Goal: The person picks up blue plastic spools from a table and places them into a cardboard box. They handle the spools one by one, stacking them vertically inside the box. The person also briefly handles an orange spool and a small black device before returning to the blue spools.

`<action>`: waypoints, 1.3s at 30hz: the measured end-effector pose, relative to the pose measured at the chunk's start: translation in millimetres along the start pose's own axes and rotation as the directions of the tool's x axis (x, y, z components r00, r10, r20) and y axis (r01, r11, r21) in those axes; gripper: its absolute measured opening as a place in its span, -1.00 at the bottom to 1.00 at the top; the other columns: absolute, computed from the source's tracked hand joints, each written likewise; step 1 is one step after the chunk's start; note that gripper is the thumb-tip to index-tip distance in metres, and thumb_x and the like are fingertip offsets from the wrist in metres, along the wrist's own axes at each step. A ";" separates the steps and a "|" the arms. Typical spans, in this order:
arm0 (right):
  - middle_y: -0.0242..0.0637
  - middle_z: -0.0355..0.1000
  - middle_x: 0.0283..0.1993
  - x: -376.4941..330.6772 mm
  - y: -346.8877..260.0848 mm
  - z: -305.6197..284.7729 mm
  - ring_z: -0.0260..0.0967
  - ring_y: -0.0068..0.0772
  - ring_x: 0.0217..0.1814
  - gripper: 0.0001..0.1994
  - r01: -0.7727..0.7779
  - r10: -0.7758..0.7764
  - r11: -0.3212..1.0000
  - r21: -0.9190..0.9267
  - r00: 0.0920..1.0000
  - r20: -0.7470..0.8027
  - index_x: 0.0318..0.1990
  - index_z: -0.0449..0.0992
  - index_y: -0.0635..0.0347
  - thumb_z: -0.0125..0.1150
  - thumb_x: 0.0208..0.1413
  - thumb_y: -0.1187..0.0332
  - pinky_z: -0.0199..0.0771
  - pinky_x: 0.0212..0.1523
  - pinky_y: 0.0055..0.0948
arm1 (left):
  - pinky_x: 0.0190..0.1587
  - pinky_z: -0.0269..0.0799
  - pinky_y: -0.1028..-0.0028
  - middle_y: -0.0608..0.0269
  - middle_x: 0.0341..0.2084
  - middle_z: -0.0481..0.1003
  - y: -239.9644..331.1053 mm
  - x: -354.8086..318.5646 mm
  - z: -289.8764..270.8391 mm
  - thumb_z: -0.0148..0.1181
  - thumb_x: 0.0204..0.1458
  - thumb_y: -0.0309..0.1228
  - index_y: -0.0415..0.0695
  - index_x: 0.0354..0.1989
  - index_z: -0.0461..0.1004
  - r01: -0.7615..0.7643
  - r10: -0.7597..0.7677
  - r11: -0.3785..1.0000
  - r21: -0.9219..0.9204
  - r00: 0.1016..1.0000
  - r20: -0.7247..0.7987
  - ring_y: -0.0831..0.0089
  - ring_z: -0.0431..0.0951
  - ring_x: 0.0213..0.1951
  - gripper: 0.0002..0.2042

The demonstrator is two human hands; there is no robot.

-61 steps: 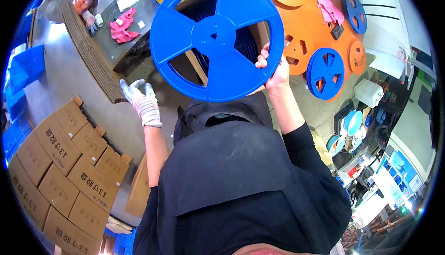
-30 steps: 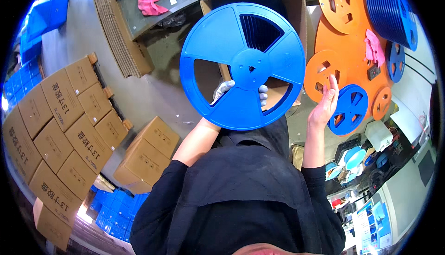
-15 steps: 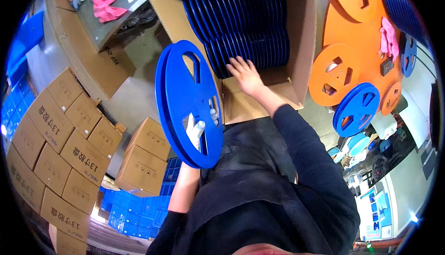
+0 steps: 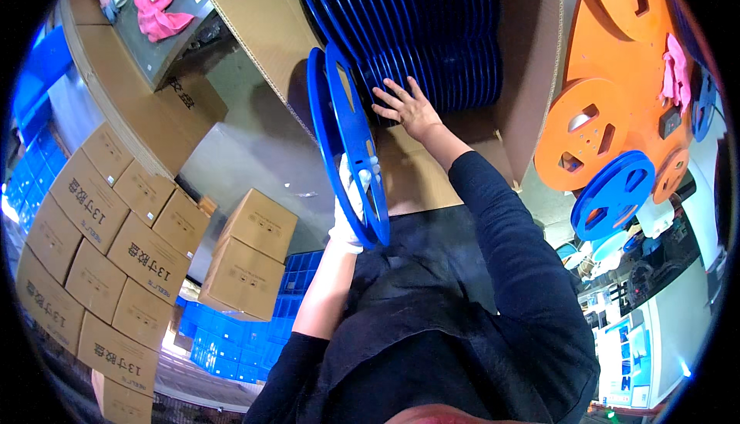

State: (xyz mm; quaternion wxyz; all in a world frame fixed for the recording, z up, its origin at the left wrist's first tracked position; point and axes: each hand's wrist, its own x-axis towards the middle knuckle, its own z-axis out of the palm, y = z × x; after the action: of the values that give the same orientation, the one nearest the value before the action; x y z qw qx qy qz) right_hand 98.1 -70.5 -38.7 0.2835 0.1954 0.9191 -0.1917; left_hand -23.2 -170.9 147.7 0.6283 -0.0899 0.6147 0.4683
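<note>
Turned nearer edge-on since the earlier frame, the blue reel (image 4: 356, 125) is brought closer to the boxed reels (image 4: 443, 65). It is gripped by the gloved left hand (image 4: 354, 191), fingers curled through its cutouts. On the bare right hand (image 4: 417, 117), fingers are spread near that row; contact cannot be told. Both are framed by an open cardboard box (image 4: 424, 181). Cartons (image 4: 139, 250) are stacked farther left.
</note>
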 end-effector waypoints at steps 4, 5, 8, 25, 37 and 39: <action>-0.64 -0.44 0.53 -2.4 -3.7 -1.2 -0.57 -0.34 0.57 -0.33 -0.025 0.024 0.998 0.062 1.000 0.017 0.37 -0.08 -0.58 -0.07 0.20 0.40 -0.38 0.46 0.07 | -0.17 0.40 0.57 0.43 -0.20 0.40 -9.5 19.6 1.0 0.14 0.16 -0.28 0.00 0.20 0.23 0.016 -0.014 0.998 -0.069 1.000 0.022 0.61 0.41 -0.20 -0.56; -0.65 -0.44 0.53 -2.3 -3.7 1.1 -0.57 -0.34 0.57 -0.33 -0.028 0.027 0.997 0.069 1.000 0.013 0.37 -0.08 -0.58 -0.06 0.20 0.40 -0.39 0.46 0.07 | -0.19 0.41 0.57 0.43 -0.21 0.41 -12.6 25.0 1.0 0.15 0.15 -0.27 -0.01 0.19 0.24 -0.003 0.003 0.998 -0.067 1.000 0.008 0.61 0.42 -0.21 -0.56; -0.62 -0.46 0.53 -0.2 -2.7 6.3 -0.60 -0.30 0.57 -0.31 -0.022 0.023 0.996 0.086 1.000 -0.011 0.38 -0.11 -0.56 -0.05 0.21 0.42 -0.44 0.47 0.06 | -0.22 0.42 0.56 0.41 -0.25 0.42 -14.0 39.5 0.4 0.18 0.13 -0.25 -0.03 0.13 0.28 -0.001 0.002 0.996 -0.087 1.000 0.009 0.58 0.43 -0.25 -0.59; -0.48 -0.36 0.53 -28.6 5.7 16.6 -0.41 -0.30 0.56 -0.29 -0.070 0.064 0.987 0.147 0.997 0.048 0.43 -0.13 -0.23 0.00 0.15 0.38 -0.22 0.44 -0.01 | 0.35 -0.03 0.28 0.04 0.30 0.12 -33.8 18.2 -16.5 -0.10 0.24 -0.29 -0.21 0.29 0.14 -0.220 0.287 0.755 0.617 0.958 -0.010 0.20 0.11 0.32 -0.53; 0.01 0.18 0.24 -104.7 73.4 41.3 0.17 0.07 0.27 -0.47 -0.403 0.878 0.212 0.891 0.479 0.008 0.24 0.22 0.15 0.15 0.08 0.32 0.22 0.25 -0.17 | 0.39 -0.17 0.16 -0.22 0.34 -0.09 -29.1 45.7 -42.7 0.14 0.01 -0.44 -0.40 0.35 -0.16 -0.124 0.682 0.093 0.988 0.730 0.028 -0.05 -0.08 0.37 -0.22; -0.04 0.28 0.12 -114.0 72.0 41.0 0.31 -0.05 0.12 -0.53 -0.379 0.891 0.275 0.884 0.446 -0.086 0.19 0.28 0.18 0.12 0.08 0.42 0.31 0.17 -0.23 | 0.39 -0.15 0.20 -0.22 0.33 -0.06 -28.3 57.7 -30.5 0.13 0.00 -0.50 -0.39 0.35 -0.15 -0.083 0.660 0.227 0.970 0.746 -0.090 -0.02 -0.04 0.36 -0.23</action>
State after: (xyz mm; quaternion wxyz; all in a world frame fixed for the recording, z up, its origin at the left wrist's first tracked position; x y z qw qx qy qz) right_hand 237.1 -56.8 -19.6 -0.0697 0.7171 0.5999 -0.3477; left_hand -35.7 -179.8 78.2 0.2433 0.3263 0.9039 0.1319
